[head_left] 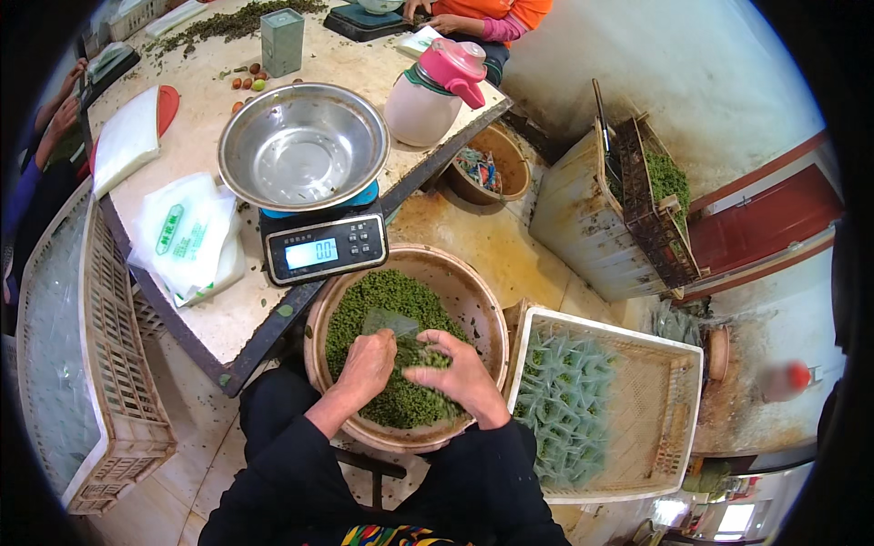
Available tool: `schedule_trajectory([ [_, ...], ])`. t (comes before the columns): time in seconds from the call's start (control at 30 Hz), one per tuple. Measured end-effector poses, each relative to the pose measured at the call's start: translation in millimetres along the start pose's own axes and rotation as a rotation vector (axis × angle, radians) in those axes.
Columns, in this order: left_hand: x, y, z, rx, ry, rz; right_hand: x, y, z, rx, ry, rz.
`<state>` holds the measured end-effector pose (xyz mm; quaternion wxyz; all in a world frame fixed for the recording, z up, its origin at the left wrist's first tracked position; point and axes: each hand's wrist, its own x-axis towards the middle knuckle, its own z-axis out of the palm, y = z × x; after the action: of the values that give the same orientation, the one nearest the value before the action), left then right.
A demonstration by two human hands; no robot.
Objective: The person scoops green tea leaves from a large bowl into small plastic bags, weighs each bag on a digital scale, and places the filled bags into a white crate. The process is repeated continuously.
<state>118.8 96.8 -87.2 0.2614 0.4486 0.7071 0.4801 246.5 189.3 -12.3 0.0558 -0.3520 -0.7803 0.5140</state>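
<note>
A wide tan basin (pixel 488 300) stands between my knees, filled with small green berries (pixel 382 293) that look like fresh Sichuan peppercorns. My left hand (pixel 369 362) pinches a clear plastic bag (pixel 389 322) above the heap. Just to its right, my right hand (pixel 464 382) curls around some green berries close to the bag, its fingers blurred by motion. Some berries seem to fall below that hand. How full the bag is cannot be seen, as my hands cover its lower part.
Ahead, a steel bowl (pixel 300 150) rests on a digital scale (pixel 326 247) at the table corner, beside printed plastic bags (pixel 181 232) and a pink-lidded jug (pixel 427 102). A white crate (pixel 655 409) at right holds several filled bags. Another crate (pixel 126 355) stands left. Co-workers' hands (pixel 444 24) show across the table.
</note>
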Motion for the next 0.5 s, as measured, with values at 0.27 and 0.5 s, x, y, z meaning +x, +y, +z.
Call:
schedule_trajectory([
  [0.27, 1.9, -0.2, 6.2, -0.043, 0.025, -0.082, 16.5, -7.8, 27.5, 0.669, 0.792, 0.102],
  [0.5, 2.6, -5.4, 12.9, -0.072, 0.062, -0.175, 39.7, -6.2, 67.5, 0.841, 1.083, -0.143],
])
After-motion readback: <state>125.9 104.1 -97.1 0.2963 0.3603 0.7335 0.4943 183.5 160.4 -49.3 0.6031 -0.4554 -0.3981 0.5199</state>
